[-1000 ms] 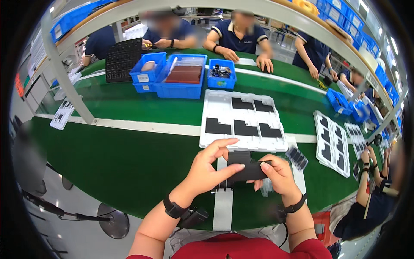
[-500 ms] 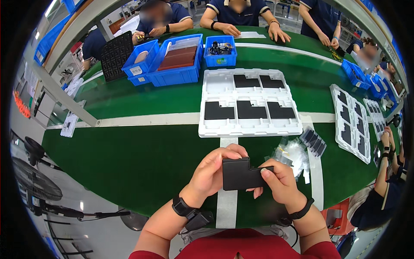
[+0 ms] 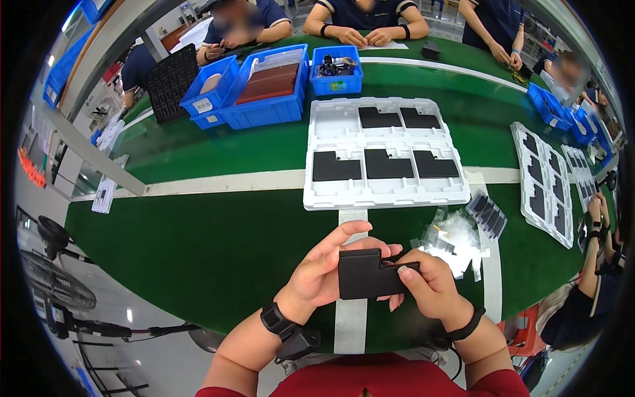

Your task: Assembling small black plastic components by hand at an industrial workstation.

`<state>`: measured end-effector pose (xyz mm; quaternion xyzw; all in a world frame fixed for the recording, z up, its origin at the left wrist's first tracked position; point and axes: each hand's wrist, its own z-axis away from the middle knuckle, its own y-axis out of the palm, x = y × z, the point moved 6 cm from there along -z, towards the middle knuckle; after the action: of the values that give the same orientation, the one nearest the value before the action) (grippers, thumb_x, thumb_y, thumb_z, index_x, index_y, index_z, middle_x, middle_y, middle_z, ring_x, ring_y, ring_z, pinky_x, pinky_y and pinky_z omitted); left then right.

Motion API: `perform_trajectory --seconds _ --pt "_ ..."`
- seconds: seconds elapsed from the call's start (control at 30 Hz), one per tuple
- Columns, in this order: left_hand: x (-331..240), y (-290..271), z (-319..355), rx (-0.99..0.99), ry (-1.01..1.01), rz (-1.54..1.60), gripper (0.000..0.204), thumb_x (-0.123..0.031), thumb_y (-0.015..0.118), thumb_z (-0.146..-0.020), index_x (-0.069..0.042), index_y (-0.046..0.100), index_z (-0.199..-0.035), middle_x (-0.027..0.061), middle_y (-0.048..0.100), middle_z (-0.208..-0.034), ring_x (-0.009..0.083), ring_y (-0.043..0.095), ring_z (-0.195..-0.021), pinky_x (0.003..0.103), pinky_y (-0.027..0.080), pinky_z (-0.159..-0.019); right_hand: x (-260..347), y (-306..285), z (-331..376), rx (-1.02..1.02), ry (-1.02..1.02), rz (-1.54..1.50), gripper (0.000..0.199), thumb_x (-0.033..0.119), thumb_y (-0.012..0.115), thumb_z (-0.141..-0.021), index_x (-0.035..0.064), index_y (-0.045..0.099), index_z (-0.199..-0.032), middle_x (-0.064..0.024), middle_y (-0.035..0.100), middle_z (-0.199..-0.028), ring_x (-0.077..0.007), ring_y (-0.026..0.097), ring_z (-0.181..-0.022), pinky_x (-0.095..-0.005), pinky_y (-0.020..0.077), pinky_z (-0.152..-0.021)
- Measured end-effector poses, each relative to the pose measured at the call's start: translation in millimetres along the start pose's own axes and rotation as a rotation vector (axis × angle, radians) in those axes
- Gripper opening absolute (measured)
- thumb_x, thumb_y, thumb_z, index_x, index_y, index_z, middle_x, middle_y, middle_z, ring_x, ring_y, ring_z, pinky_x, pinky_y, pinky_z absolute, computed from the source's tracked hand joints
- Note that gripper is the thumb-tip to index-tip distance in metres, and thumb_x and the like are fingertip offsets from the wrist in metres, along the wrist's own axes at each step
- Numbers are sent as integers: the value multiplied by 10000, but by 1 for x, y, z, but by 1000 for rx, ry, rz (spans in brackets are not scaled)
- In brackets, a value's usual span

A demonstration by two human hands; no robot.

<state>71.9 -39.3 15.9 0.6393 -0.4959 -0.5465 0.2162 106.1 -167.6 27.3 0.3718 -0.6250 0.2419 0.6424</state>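
Observation:
A flat black L-shaped piece (image 3: 360,281) is held up over the near side of the green table. My right hand (image 3: 431,284) grips its narrow right end, thumb on the front face and fingers behind. My left hand (image 3: 317,274) is behind and beside its wide left part, fingers stretched out and one digit raised clear of the upper edge. How much the left fingers touch the back is hidden. Beyond my hands, a white molded tray (image 3: 387,196) carries several similar black pieces (image 3: 387,163); its far left compartment holds none.
Right of my hands lie a pile of clear plastic bits (image 3: 456,241) and a dark strip sheet (image 3: 487,217). Blue bins (image 3: 264,116) stand at the far left. Another loaded tray (image 3: 548,228) is at right. Co-workers sit and stand around the table (image 3: 198,245); a fan (image 3: 56,284) is at left.
A digit of my left hand has lifted off the piece's upper edge and those fingers have spread. The right grip stays. Across the table, a co-worker's hands have come together.

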Motion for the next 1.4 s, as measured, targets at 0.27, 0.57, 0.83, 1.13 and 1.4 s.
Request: perform_trajectory --seconds 0.27,0.57,0.83,1.13,1.4 --pt "2 -13 2 -94 -18 -27 602 -341 548 -876 -29 299 -1325 223 491 -1178 326 412 -1192 454 379 -969 1 -2 -1 -3 -11 39 152 107 433 -934 -20 513 -955 -92 633 -732 -108 607 -571 -205 470 -504" --pt "2 -8 1 -65 -3 4 509 -326 502 -897 -67 365 -1314 186 502 -1106 327 429 -1150 455 361 -984 -5 -1 -1 0 21 -48 153 109 426 -937 -16 512 -951 -91 632 -747 -112 608 -580 -211 471 -511" --pt "-8 -5 1 -62 -35 -61 547 -312 506 -892 -37 332 -1331 260 416 -1281 326 444 -1164 442 366 -974 -1 -3 0 2 -6 -1 154 124 419 -943 -7 500 -932 -98 637 -744 -117 608 -584 -218 472 -514" --pt "-7 0 -1 -9 -131 -318 603 -297 654 -743 23 478 -1222 207 422 -1283 281 467 -1149 401 362 -971 -1 3 2 32 -19 -24 153 131 417 -946 -2 494 -937 -101 632 -746 -121 608 -572 -219 471 -508" --pt "-4 -2 -2 0 -94 -308 483 -239 646 -693 42 571 -1079 194 456 -1204 285 446 -1150 393 353 -975 -1 8 3 51 -39 -15 160 131 412 -947 -4 497 -953 -112 636 -763 -127 611 -573 -223 479 -508"
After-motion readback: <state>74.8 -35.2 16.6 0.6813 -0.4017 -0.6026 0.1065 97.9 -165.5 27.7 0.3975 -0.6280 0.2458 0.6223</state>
